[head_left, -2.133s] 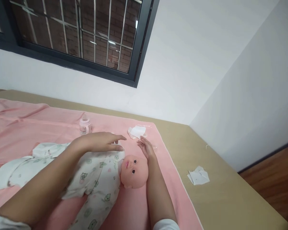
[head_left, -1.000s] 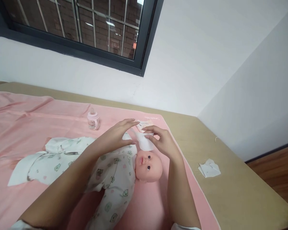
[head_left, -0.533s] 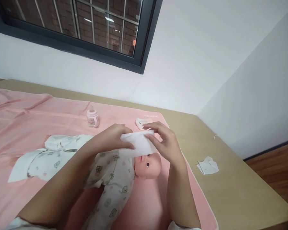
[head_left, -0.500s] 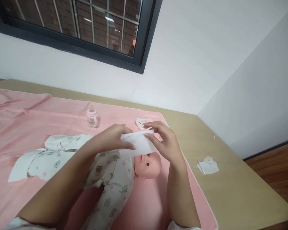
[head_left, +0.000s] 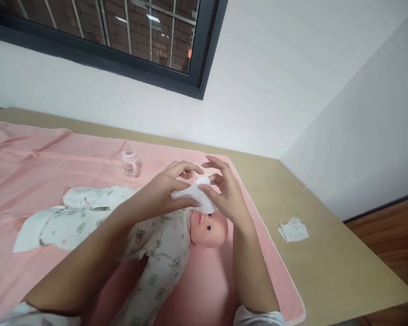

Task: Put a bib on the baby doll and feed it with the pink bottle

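Pinching a white wipe (head_left: 194,194) between left hand (head_left: 163,192) and right hand (head_left: 226,194) above doll (head_left: 204,224)

White wipe (head_left: 195,194), folded and bunched, pinched between both hands above doll's face (head_left: 204,225)

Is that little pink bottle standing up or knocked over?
Standing upright: the bottle rests on its base on the pink blanket, teat pointing up.

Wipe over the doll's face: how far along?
Done: doll lies dressed on the pink towel; a used-looking tissue sits aside on the table. In hand: left hand and right hand bunch a white wipe above the face. Left: no contact with the face yet.
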`<state>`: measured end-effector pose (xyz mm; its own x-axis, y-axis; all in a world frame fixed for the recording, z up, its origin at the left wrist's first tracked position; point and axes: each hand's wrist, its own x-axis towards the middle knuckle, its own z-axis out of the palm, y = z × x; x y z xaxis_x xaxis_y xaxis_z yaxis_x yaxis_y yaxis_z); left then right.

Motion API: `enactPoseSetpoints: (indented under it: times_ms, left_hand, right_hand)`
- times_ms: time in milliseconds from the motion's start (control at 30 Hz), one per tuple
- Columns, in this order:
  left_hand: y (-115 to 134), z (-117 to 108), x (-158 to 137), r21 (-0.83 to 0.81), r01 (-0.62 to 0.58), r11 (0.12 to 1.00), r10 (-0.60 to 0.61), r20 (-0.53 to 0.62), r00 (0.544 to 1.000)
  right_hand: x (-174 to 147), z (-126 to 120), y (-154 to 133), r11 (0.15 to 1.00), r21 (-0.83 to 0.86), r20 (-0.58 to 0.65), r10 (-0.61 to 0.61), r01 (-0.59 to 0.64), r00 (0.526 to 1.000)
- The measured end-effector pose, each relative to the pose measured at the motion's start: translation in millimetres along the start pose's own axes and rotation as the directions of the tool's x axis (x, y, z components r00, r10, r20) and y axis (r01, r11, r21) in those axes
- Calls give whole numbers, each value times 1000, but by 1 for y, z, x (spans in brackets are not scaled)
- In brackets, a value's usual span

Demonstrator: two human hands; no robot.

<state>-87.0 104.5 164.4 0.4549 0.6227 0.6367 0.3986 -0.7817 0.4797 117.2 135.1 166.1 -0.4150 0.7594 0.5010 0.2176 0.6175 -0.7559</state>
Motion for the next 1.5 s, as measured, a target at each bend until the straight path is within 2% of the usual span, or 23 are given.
enactPoseSetpoints:
  times_ms: [133,233,267,333,367,433,467,533,633,700,800,867,1000,1067,1200,1500]
  left_hand:
    - [1,2,1,-43,-111,993,110,-27,994]
    - [5,-2,0,-133,-84,988,79,-48,996]
    - [6,-4,-1,-157,-35,987,33,-12,999]
    - [8,-8,-2,-191,86,978,-55,164,985]
    - [8,-9,-3,-183,136,974,-81,280,956]
    - [6,-9,-3,-126,187,974,-102,494,864]
    - [4,-7,-3,-84,199,976,-118,564,818]
    - [-1,0,-1,19,229,973,-190,624,758]
    - [-7,10,2,128,290,948,-307,600,739]
    - [-9,15,4,143,316,938,-338,585,737]
    - [-9,18,7,129,344,930,-352,586,730]
    - [-7,20,8,143,350,926,-363,592,719]
    - [-5,24,9,211,303,929,-368,584,723]
    - [-5,25,9,222,269,937,-349,593,726]
    - [-5,27,9,257,243,935,-352,618,703]
    - [-4,27,8,304,171,937,-332,625,707]
  right_hand:
    - [0,5,0,1000,17,25,-7,7,1000]
    - [1,2,5,1000,23,12,-9,9,1000]
    - [2,0,8,1000,22,-7,-4,4,1000]
    - [5,-7,17,1000,15,-49,16,-15,999]
    - [6,-11,22,1000,8,-65,31,-30,997]
    - [9,-18,33,997,-9,-77,72,-73,994]
    - [11,-21,39,995,-18,-74,99,-101,992]
    - [13,-25,53,986,-29,-55,162,-164,985]
    - [15,-28,78,959,-33,-17,279,-280,960]
    - [15,-30,100,927,-10,32,374,-374,927]
    - [10,-32,134,859,103,127,489,-502,863]
    - [4,-33,154,808,209,133,535,-552,834]
    - [-10,-33,180,668,455,190,573,-589,797]
    - [-15,-32,188,613,506,249,569,-606,784]
    - [-19,-29,196,589,513,272,578,-624,769]
    - [-21,-27,204,544,596,208,605,-591,768]
